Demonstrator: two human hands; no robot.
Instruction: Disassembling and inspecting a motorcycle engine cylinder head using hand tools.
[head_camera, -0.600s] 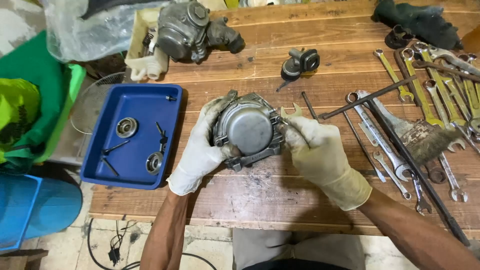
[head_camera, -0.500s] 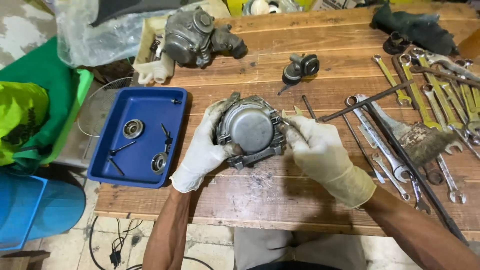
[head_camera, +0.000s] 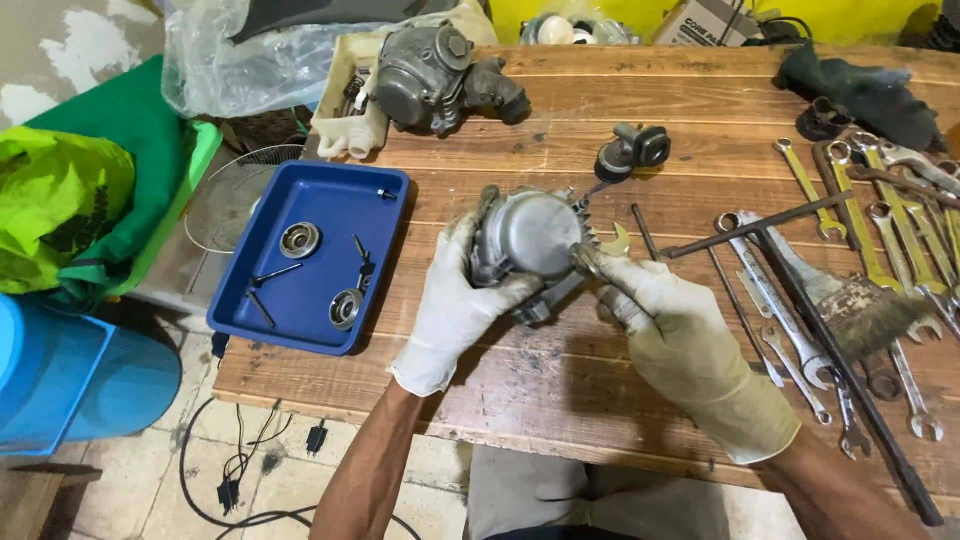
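The left hand (head_camera: 455, 310), in a white glove, is wrapping closed around the left side of a grey metal engine part (head_camera: 530, 245), which is sitting just above the middle of the wooden table (head_camera: 560, 390). The right hand (head_camera: 680, 350), also gloved, is curling closed against the part's right edge, its fingertips pinching at the rim; whether something small is sitting between them is hard to tell. A blue tray (head_camera: 385, 260) is lying just to the left, holding two round bearings (head_camera: 300, 240) and a few small pins. A second, larger engine part (head_camera: 440, 70) is resting at the far edge beside a plastic bag (head_camera: 260, 65). To the right, a row of wrenches (head_camera: 880, 200), a long T-handled bar (head_camera: 760, 225) and a wire brush (head_camera: 870, 315) are crowding the boards near the right hand. A small black fitting (head_camera: 632, 150) is lying just beyond the held part.
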